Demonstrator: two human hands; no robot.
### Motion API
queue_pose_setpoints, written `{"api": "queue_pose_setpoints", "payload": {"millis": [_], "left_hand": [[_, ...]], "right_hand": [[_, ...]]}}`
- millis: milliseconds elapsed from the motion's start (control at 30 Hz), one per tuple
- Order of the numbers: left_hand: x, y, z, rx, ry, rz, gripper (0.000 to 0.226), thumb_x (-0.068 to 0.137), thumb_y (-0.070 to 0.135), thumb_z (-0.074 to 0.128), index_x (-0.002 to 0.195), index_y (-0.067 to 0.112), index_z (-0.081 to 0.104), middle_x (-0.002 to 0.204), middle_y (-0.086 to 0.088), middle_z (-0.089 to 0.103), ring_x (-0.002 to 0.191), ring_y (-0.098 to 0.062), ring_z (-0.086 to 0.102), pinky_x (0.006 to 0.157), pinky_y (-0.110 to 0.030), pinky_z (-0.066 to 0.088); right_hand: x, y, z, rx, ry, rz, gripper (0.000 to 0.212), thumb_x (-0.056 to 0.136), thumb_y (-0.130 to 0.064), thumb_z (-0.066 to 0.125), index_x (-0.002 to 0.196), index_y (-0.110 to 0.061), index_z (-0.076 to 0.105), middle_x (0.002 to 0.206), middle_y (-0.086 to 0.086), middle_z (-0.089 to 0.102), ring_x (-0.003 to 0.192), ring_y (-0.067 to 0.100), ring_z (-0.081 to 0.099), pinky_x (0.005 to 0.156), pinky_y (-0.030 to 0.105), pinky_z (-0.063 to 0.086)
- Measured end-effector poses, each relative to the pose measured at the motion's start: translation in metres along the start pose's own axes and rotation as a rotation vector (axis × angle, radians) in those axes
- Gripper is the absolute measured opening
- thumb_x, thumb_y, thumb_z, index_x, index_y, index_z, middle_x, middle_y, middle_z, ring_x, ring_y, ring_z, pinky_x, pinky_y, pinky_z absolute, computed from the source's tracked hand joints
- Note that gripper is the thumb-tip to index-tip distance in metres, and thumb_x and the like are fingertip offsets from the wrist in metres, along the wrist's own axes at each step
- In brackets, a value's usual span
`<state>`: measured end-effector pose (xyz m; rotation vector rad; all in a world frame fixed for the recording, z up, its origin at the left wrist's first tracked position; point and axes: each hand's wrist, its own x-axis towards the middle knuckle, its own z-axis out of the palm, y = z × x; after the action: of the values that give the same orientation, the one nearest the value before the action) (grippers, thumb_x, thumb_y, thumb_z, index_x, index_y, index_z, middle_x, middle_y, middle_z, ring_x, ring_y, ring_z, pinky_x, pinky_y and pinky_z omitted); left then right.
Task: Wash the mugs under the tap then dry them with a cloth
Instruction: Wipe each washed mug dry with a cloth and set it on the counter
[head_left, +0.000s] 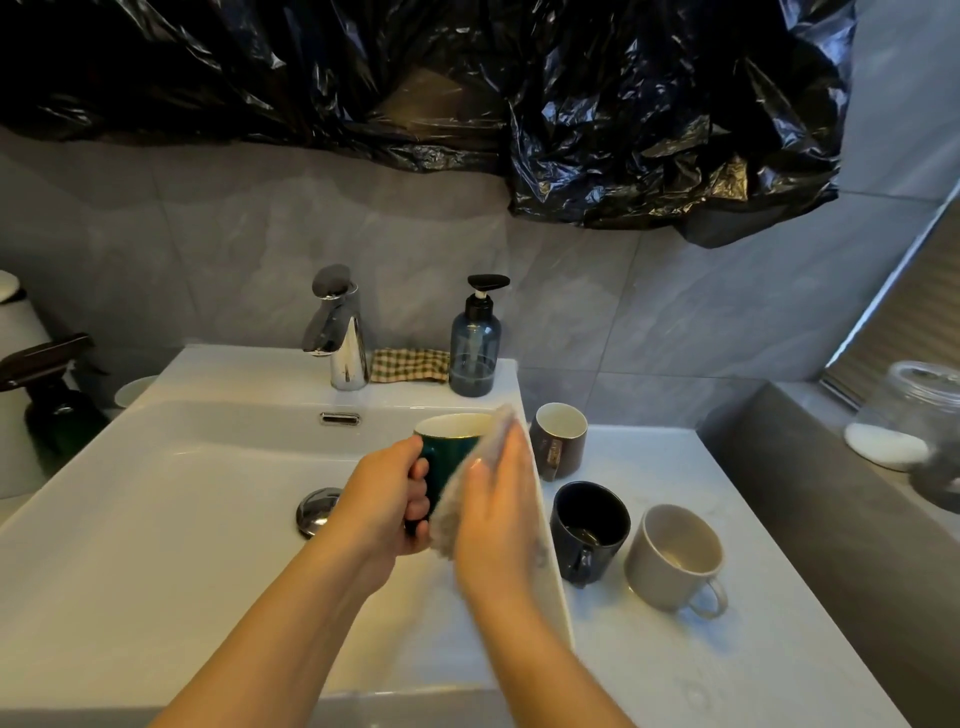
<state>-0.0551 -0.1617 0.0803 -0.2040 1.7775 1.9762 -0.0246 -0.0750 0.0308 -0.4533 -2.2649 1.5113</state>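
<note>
Grey tiled wall (208, 234) behind, crinkled black plastic sheeting (623, 104) hung across the top. Far left: dark green spray bottle (57, 410), beside the white rectangular ceramic sink (156, 493). Chrome tap (340, 332) on the back rim, round chrome drain plug (317, 512) in the basin. Right of the tap: folded checked cloth (410, 365), then blue translucent pump bottle (475, 348).

My left hand (384, 499): fingers curled through the handle of the dark green ceramic mug (449, 441), held upright over the sink's right side, pale inside showing. Pale fluffy cloth (496, 428) lies against the mug's right wall. My right hand (498, 514): flat on that cloth, fingers straight and pressed together.

White countertop (675, 649) right of the sink: brown mug (561, 441) nearest the wall, navy mug (589, 525) in front of it, grey mug (672, 556) further right, openings up, none touching. Clear glass jar (924, 405) far right.
</note>
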Motion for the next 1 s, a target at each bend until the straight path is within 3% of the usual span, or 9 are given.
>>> {"api": "queue_pose_setpoints", "payload": {"millis": [100, 200, 300, 400, 467, 567, 667, 900, 1000], "left_hand": [[-0.002, -0.005, 0.006, 0.066, 0.034, 0.002, 0.040, 0.095, 0.026, 0.040, 0.057, 0.018, 0.036, 0.042, 0.005, 0.031, 0.045, -0.012, 0.028, 0.049, -0.024, 0.031], [-0.010, -0.006, 0.004, 0.084, -0.026, 0.018, 0.040, 0.095, 0.022, 0.039, 0.056, 0.016, 0.037, 0.041, 0.006, 0.028, 0.047, -0.011, 0.023, 0.051, -0.025, 0.024], [-0.009, -0.003, 0.000, 0.032, -0.046, 0.015, 0.041, 0.097, 0.026, 0.039, 0.058, 0.015, 0.038, 0.043, 0.005, 0.028, 0.047, -0.010, 0.024, 0.050, -0.025, 0.026], [-0.004, -0.003, 0.004, -0.061, 0.017, 0.004, 0.041, 0.097, 0.029, 0.040, 0.058, 0.019, 0.037, 0.040, 0.007, 0.030, 0.041, -0.010, 0.026, 0.048, -0.022, 0.026], [-0.003, -0.006, 0.006, 0.019, 0.018, 0.018, 0.043, 0.096, 0.028, 0.040, 0.054, 0.020, 0.038, 0.041, 0.006, 0.033, 0.039, -0.010, 0.030, 0.049, -0.023, 0.028], [-0.008, -0.006, 0.002, 0.078, -0.038, 0.028, 0.040, 0.096, 0.024, 0.039, 0.056, 0.017, 0.037, 0.045, 0.004, 0.028, 0.047, -0.012, 0.024, 0.052, -0.025, 0.025], [-0.011, -0.001, -0.006, 0.077, -0.082, 0.035, 0.043, 0.097, 0.023, 0.038, 0.055, 0.015, 0.035, 0.045, 0.003, 0.026, 0.047, -0.012, 0.023, 0.050, -0.026, 0.024], [-0.003, -0.007, -0.004, 0.044, -0.028, 0.019, 0.040, 0.097, 0.027, 0.039, 0.058, 0.017, 0.036, 0.045, 0.004, 0.027, 0.046, -0.013, 0.024, 0.052, -0.026, 0.028], [-0.005, -0.005, -0.014, 0.083, -0.091, 0.018, 0.042, 0.095, 0.024, 0.039, 0.054, 0.018, 0.034, 0.046, 0.004, 0.023, 0.046, -0.012, 0.022, 0.050, -0.024, 0.024]], "right_hand": [[-0.013, 0.006, 0.013, -0.192, 0.008, -0.121, 0.064, 0.080, -0.062, 0.007, 0.135, -0.045, -0.022, 0.147, -0.027, -0.019, 0.139, -0.004, -0.016, 0.118, 0.027, -0.005], [0.011, -0.004, -0.014, 0.338, 0.035, 0.159, 0.048, 0.094, -0.059, 0.023, 0.131, -0.038, 0.045, 0.117, -0.005, 0.061, 0.111, 0.012, 0.057, 0.099, 0.036, 0.045], [0.016, -0.011, -0.026, 0.510, 0.021, 0.332, 0.042, 0.095, -0.055, 0.032, 0.096, -0.027, 0.063, 0.081, 0.010, 0.065, 0.082, 0.019, 0.065, 0.078, 0.033, 0.051], [-0.011, -0.001, 0.002, -0.055, 0.026, -0.166, 0.067, 0.087, -0.057, 0.013, 0.149, -0.033, 0.002, 0.155, -0.018, 0.008, 0.143, 0.002, 0.008, 0.117, 0.027, 0.013], [-0.019, 0.010, 0.017, -0.262, 0.042, -0.192, 0.071, 0.076, -0.060, -0.003, 0.132, -0.031, -0.035, 0.143, -0.028, -0.031, 0.135, -0.006, -0.028, 0.115, 0.025, -0.014], [0.002, 0.008, -0.001, 0.166, 0.090, 0.003, 0.065, 0.081, -0.074, 0.011, 0.141, -0.050, 0.022, 0.150, -0.008, 0.029, 0.142, 0.016, 0.022, 0.117, 0.043, 0.019], [0.023, 0.000, -0.021, 0.602, -0.007, 0.443, 0.051, 0.091, -0.063, 0.036, 0.110, -0.025, 0.063, 0.097, 0.012, 0.068, 0.100, 0.032, 0.061, 0.088, 0.042, 0.049], [-0.013, 0.014, 0.014, -0.237, 0.053, -0.160, 0.064, 0.079, -0.066, 0.004, 0.134, -0.049, -0.025, 0.146, -0.031, -0.022, 0.140, -0.003, -0.014, 0.117, 0.028, -0.004], [0.006, 0.011, -0.004, 0.241, -0.014, -0.030, 0.050, 0.088, -0.067, 0.022, 0.137, -0.057, 0.025, 0.123, -0.014, 0.053, 0.115, 0.013, 0.051, 0.101, 0.041, 0.039]]}}
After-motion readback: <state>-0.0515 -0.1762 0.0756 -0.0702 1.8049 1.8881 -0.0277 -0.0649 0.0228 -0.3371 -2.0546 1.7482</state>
